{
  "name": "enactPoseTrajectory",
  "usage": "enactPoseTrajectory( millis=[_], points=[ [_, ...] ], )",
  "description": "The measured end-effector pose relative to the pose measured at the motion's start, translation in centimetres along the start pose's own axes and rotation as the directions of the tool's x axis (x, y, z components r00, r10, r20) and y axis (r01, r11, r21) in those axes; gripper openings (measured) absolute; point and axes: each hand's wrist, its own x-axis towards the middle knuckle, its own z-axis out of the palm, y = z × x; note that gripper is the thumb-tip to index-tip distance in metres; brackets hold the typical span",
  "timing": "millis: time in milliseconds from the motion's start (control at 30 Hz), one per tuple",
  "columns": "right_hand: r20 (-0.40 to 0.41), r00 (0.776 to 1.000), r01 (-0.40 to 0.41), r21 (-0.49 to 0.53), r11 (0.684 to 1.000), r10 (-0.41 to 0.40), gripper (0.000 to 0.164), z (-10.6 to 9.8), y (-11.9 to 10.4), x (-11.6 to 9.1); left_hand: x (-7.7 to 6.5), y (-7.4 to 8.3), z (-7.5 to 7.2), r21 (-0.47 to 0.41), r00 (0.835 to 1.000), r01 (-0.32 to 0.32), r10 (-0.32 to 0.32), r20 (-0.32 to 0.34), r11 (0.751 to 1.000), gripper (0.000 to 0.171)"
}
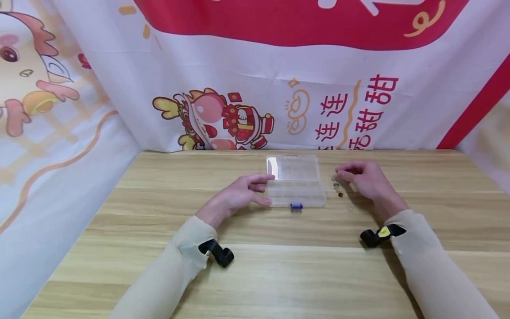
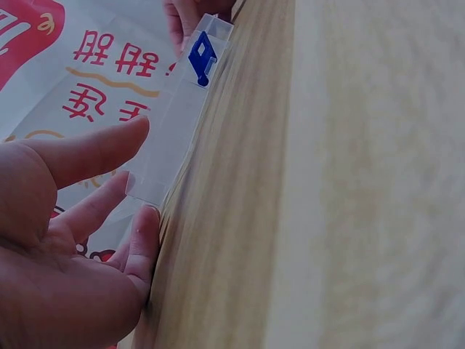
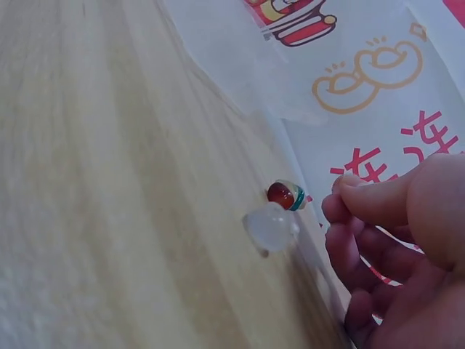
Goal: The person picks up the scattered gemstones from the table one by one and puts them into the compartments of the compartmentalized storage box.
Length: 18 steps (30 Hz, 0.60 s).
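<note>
Sleeves (image 1: pixel 167 268) cross wooden table (image 1: pixel 279 279) before printed cloth (image 1: pixel 255 62), left hand (image 1: pixel 241 190) relaxed against box (image 1: pixel 296 191), right hand (image 1: pixel 368 180) pinched, grasp unclear

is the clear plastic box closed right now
No, in the head view its clear lid is swung open on the far side of the box.

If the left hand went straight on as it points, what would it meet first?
The left hand would likely meet the open clear box first, at its left end; contact there is hard to judge.
</note>
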Motion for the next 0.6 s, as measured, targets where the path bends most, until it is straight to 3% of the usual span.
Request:
enactPoseTrajectory(
  millis=[600],
  points=[
    [0.027, 0.999, 0.024, 0.045, 0.999, -0.025, 0.034, -0.4, -1.2, -0.4, -0.1, 0.0, 0.0, -0.016, 1.000, -0.003, 0.003, 0.002, 1.000, 0.073]
  ],
)
